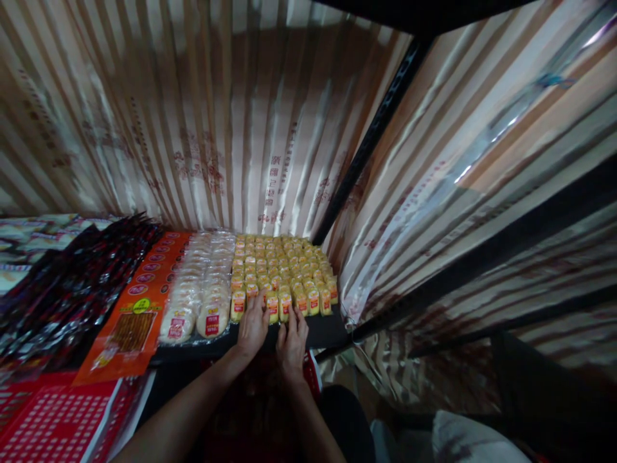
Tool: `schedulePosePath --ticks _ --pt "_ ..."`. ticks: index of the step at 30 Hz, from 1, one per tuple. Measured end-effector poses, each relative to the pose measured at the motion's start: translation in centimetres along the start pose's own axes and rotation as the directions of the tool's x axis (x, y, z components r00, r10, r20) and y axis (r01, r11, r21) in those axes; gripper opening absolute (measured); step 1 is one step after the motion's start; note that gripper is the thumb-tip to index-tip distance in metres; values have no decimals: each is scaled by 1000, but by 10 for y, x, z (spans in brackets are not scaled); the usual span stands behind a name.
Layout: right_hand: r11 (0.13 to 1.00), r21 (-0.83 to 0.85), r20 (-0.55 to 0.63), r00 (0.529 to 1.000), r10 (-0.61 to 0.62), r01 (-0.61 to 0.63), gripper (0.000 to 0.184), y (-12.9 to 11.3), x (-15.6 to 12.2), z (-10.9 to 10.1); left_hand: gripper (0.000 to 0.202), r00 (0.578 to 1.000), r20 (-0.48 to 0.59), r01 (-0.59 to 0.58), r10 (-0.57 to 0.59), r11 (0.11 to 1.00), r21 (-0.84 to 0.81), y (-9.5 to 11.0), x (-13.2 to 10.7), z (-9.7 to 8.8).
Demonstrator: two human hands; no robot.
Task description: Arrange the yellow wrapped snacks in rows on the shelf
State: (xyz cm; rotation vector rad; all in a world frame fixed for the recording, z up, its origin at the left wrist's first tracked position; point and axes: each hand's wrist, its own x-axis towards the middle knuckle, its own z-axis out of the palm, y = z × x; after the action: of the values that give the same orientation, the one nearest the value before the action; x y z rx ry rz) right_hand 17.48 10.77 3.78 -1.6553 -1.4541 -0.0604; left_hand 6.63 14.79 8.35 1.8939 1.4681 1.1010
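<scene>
Several rows of small yellow snack packs [279, 263] with red labels stand packed on a dark shelf [328, 331]. My left hand [251, 326] rests at the front row, its fingers laid over a yellow pack at the front edge. My right hand [292, 341] sits just beside it, fingers stretched up against the front yellow packs [285, 303]. Whether either hand grips a pack is not clear in the dim light.
Left of the yellow packs lie rows of pale round cakes in clear wrap [200, 289], then orange packets [139, 308] and dark red-black packets [72, 283]. Red printed cartons [58, 418] sit below left. Striped shiny curtain [231, 128] hangs behind and right; black shelf posts [371, 135] cross it.
</scene>
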Motion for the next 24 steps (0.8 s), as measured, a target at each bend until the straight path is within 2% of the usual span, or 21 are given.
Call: schedulePosePath --ticks 10,16,18,20,22,24 --pt "999 3 32 999 -40 40 46 0 -12 -7 46 999 49 0 -1 999 32 6 -18 -9" --pt "998 7 41 997 -65 65 44 -9 -6 -17 34 991 86 -112 107 993 50 1 -59 -8" --pt "998 25 32 998 -51 50 40 -16 -9 -23 31 981 148 -135 129 990 34 -2 -80 -11" --pt "997 72 56 998 -36 32 34 -21 -21 -27 31 958 257 -132 125 991 12 -8 -102 -15" --pt "993 117 121 993 -10 -4 30 -25 -41 -27 28 920 378 -108 106 994 -16 -20 -123 -18" --pt "991 124 218 976 24 -53 29 -25 -67 -22 27 893 449 -37 40 999 -15 -37 -142 -17"
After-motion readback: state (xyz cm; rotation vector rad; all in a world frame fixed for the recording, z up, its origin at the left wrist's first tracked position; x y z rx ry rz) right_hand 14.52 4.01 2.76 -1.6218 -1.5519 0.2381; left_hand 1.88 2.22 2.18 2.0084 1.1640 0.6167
